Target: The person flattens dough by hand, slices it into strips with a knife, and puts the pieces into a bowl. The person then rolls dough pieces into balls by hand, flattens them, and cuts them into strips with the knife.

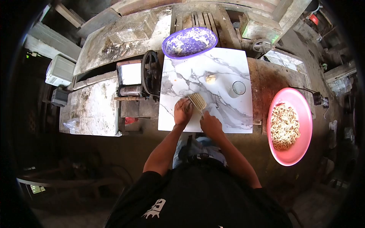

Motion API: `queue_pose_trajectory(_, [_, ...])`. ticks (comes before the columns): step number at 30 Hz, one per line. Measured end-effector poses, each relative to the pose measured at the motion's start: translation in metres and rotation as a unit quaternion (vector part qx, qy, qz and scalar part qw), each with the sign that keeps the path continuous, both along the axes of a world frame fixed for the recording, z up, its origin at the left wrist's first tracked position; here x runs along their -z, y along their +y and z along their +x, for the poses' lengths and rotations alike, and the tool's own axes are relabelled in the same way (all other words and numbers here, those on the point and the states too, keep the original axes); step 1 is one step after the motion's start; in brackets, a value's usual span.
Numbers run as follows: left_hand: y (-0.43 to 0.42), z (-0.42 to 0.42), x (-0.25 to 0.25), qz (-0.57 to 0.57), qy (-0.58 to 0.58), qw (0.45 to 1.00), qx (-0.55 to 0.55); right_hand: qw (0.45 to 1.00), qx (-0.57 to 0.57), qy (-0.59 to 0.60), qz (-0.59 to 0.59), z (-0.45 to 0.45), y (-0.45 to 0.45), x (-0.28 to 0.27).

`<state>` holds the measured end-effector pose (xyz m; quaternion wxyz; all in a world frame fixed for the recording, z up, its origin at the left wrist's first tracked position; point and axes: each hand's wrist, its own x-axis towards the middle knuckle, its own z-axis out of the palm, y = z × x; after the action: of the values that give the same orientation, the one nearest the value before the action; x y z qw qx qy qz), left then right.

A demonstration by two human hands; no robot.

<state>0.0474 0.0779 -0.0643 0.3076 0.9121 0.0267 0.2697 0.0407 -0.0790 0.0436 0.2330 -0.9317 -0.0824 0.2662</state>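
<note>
Near the front of the marble-patterned board (224,110), my right hand (211,124) is closed round the handle of a flat, ridged, pale tool (197,101). My left hand (183,111) is at the left edge of that tool, its fingers curled; what they hold, if anything, is hidden. A small pale lump (210,78) lies on the board beyond the tool. To its right stands a clear glass (238,88). A purple basin (189,43) with white residue inside sits at the board's far edge.
At the right is a pink basin (306,125) holding many pale, finger-like pieces. A machine with a dark wheel (151,73) stands just left of the board. Farther left are a stained worktable (91,102) and a wire crate (133,31). Another handwheel (262,46) is at the back right.
</note>
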Motion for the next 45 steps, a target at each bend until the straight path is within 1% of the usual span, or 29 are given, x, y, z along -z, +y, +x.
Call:
queue_pose_trajectory(3, [0.002,0.000,0.003,-0.006,-0.008,1.000,0.013,1.000,0.007,0.022,-0.013,-0.022,-0.023,-0.001])
queue_pose_trajectory(5, [0.002,-0.003,-0.002,-0.049,-0.023,0.998,0.016,0.999,0.012,0.032,-0.019,-0.036,-0.038,0.000])
queue_pose_trajectory(8, [0.001,-0.003,0.000,-0.083,-0.029,0.996,-0.001,0.997,0.014,0.067,-0.037,-0.054,-0.061,0.003])
queue_pose_trajectory(10, [0.002,-0.005,-0.002,-0.067,-0.021,0.998,-0.006,0.999,0.008,0.037,-0.023,-0.064,-0.071,0.007])
queue_pose_trajectory(13, [0.003,-0.004,-0.002,-0.049,-0.007,0.999,-0.011,0.999,0.014,0.032,-0.011,-0.067,-0.074,0.015])
queue_pose_trajectory(17, [0.002,-0.002,0.000,-0.043,-0.006,0.999,-0.021,1.000,0.017,0.004,0.011,-0.062,-0.062,0.027])
queue_pose_trajectory(20, [0.001,-0.001,0.002,-0.040,-0.018,0.999,-0.027,0.999,0.037,0.027,0.011,-0.048,-0.043,0.015])
queue_pose_trajectory(23, [0.000,-0.002,-0.003,-0.042,-0.012,0.998,-0.034,1.000,0.016,-0.010,0.024,-0.039,-0.033,0.014])
queue_pose_trajectory(25, [0.001,-0.002,-0.002,-0.046,-0.013,0.998,-0.031,0.996,0.001,-0.053,0.070,-0.033,-0.027,0.020])
queue_pose_trajectory(27, [0.001,-0.003,-0.002,-0.050,-0.012,0.998,-0.027,0.997,0.000,-0.049,0.066,-0.024,-0.016,0.025])
queue_pose_trajectory(29, [0.001,-0.003,-0.006,-0.022,-0.020,0.999,-0.027,0.997,0.002,-0.046,0.065,-0.017,-0.007,0.029])
queue_pose_trajectory(32, [0.005,-0.002,0.004,-0.032,-0.010,0.999,-0.008,0.996,-0.004,-0.068,0.059,-0.012,-0.001,0.035])
queue_pose_trajectory(33, [0.004,-0.002,0.002,-0.031,-0.009,0.999,-0.004,0.997,-0.008,-0.062,0.048,-0.011,-0.001,0.034])
queue_pose_trajectory(35, [0.002,-0.004,-0.004,-0.036,0.042,0.998,-0.027,0.998,-0.007,-0.055,0.037,-0.013,-0.003,0.031])
queue_pose_trajectory(38, [0.002,-0.004,0.005,-0.064,0.028,0.997,-0.025,0.997,-0.003,-0.050,0.050,-0.018,-0.003,0.025])
queue_pose_trajectory(41, [0.002,-0.006,0.004,-0.065,0.026,0.997,-0.031,0.997,0.022,-0.044,0.059,-0.022,-0.003,0.019])
queue_pose_trajectory(45, [0.005,-0.006,0.006,-0.030,0.060,0.997,-0.025,0.996,0.006,-0.060,0.060,-0.023,-0.001,0.018])
